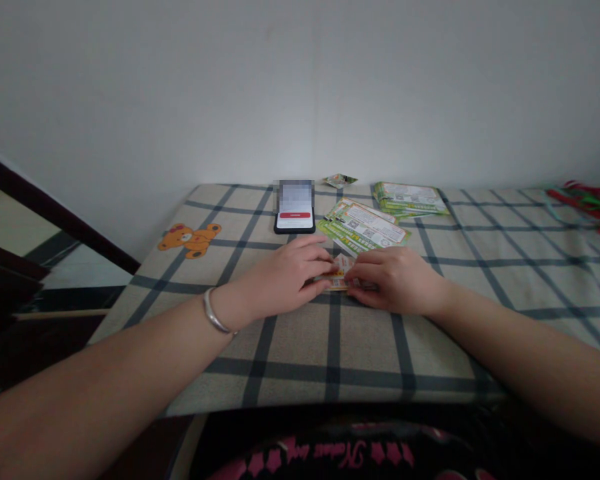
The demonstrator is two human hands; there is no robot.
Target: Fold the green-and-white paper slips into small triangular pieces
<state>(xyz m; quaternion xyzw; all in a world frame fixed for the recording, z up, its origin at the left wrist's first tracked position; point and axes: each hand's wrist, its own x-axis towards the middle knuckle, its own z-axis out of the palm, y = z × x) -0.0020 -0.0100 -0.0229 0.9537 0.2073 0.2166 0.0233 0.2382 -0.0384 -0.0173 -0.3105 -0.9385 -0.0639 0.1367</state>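
Paper (343,263) just below frame centre, between your left hand (297,272) and right hand (395,275); bent fingers touch its sides, pinching unclear.

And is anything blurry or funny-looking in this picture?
Head view: dim light; blocky squares cover the top of the phone; the colourful tangle at far right looks smeared; print on the small paper is too small or blurry to read.

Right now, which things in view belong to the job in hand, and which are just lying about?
Seemingly in the job:
paper at the fingers
nearer leaflets
stacked leaflets, right
folded paper at the back

Seemingly just lying about:
phone
teddy bear picture
red and green tangle, far right
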